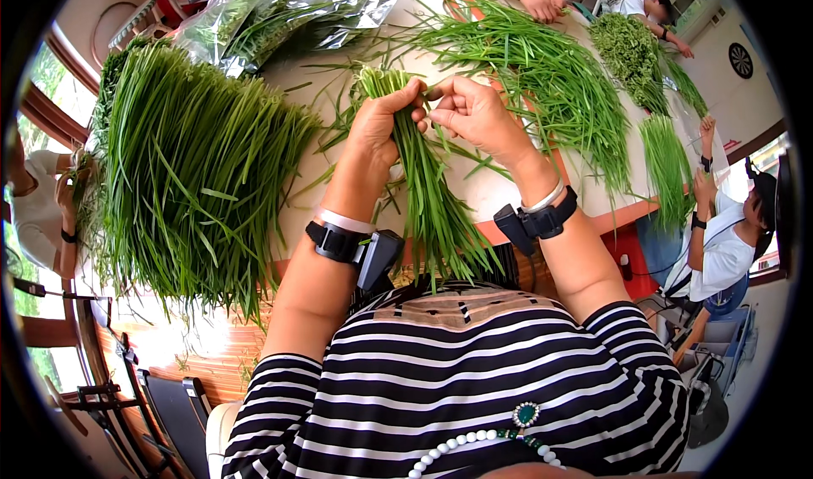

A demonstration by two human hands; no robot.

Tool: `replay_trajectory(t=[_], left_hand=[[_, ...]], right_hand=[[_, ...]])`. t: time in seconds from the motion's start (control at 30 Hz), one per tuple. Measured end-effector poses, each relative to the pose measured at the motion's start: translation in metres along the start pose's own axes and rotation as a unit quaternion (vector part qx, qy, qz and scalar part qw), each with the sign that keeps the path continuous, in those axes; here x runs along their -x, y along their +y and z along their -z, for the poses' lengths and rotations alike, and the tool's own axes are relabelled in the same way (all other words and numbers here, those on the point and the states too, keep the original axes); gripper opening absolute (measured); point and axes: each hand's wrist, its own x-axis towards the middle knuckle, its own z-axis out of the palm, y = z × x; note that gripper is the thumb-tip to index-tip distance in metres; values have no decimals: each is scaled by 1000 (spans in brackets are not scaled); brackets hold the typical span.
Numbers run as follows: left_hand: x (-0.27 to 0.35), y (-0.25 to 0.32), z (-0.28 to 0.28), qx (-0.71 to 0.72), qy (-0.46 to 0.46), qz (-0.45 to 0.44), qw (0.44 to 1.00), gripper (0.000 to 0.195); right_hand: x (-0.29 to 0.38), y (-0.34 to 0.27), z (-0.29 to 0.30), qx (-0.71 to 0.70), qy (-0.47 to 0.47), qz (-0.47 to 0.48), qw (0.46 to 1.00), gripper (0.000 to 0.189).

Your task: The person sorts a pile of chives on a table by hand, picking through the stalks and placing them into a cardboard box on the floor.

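Observation:
My left hand point(381, 120) is closed around a bundle of garlic chives point(422, 180) above the table. The pale cut ends point away from me, and the green leaves hang toward my striped shirt. Close beside the bundle, just right of my left thumb, is my right hand point(473, 114) with its fingers curled and the fingertips near the stems. Whether a stalk is pinched in it is too small to tell. On the left lies a large, thick pile of chives point(197, 180), its pale ends turned away. Loose chives point(546, 79) spread over the table to the right.
A clear plastic bag point(292, 21) with greens lies at the back left. Stray leaves litter the white table point(311, 190). Other people's hands point(540, 1) work at the far side, and people sit at both ends. Another chive bundle point(664, 161) overhangs the right edge.

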Motion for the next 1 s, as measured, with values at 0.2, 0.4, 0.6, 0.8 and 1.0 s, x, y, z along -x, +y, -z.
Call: replay_trajectory(t=[0.2,0.4,0.6,0.8,1.0], left_hand=[[-2,-1,6,33,-12,-15,999,16],[-4,-5,2,59,-49,24,997,14],[-6,-5,5,50,-46,29,997,15],[-6,-4,9,33,-39,19,999,16],[-5,-3,3,10,-9,22,1000,15]], right_hand=[[8,4,89,131,112,-42,984,10],[21,36,125,465,75,-80,879,12],[12,57,118,551,88,-40,829,14],[-2,25,126,373,148,6,916,11],[3,43,116,547,3,-71,834,12]])
